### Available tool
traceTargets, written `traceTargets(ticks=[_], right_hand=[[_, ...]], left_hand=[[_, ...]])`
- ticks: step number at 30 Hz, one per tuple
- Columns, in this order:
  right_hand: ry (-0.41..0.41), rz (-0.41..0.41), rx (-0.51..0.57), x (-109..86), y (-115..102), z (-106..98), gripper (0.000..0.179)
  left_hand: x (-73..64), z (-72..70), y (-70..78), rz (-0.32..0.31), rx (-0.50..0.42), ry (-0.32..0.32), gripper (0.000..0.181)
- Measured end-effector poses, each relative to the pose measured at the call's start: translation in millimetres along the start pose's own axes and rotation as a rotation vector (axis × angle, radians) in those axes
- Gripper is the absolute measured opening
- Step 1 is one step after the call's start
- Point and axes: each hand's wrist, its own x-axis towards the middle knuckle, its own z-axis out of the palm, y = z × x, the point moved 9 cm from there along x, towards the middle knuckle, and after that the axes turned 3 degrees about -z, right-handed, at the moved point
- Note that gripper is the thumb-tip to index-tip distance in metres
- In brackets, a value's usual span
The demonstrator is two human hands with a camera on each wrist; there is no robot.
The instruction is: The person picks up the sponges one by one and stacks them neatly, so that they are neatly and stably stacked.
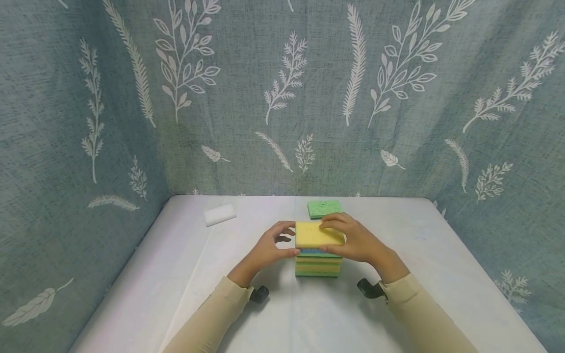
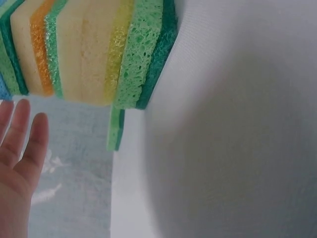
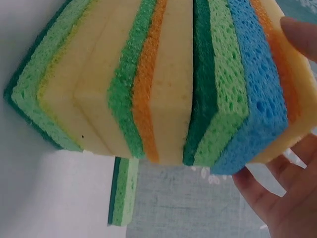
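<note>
A stack of sponges (image 1: 318,267) stands on the table, with green, cream, orange and blue layers showing in both wrist views. On top lies a yellow sponge (image 1: 311,234) with an orange scouring layer, above a blue sponge (image 3: 257,94). My right hand (image 1: 355,239) holds the yellow sponge by its right end, thumb at the near side and fingers toward the far side. At the stack's upper left is my left hand (image 1: 275,245), its thumb and forefinger at the left corners. In the left wrist view its visible fingers (image 2: 34,139) look fairly straight.
A flat green sponge (image 1: 323,208) lies on the table behind the stack. A white roll-shaped object (image 1: 220,214) rests at the back left. Patterned grey-green curtains (image 1: 247,162) hang behind and along the sides of the white table (image 1: 185,314).
</note>
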Motion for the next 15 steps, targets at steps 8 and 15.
traceTargets(ticks=[8,15], right_hand=[[0.010,0.049,0.037,-6.6,5.6,-12.8,0.050],[0.025,0.055,0.045,-9.5,14.8,-20.3,0.046]], left_hand=[[1.6,2.6,-5.3,0.002,-0.002,0.002,0.077],[0.2,2.3,-3.8,0.020,-0.020,0.013,0.072]])
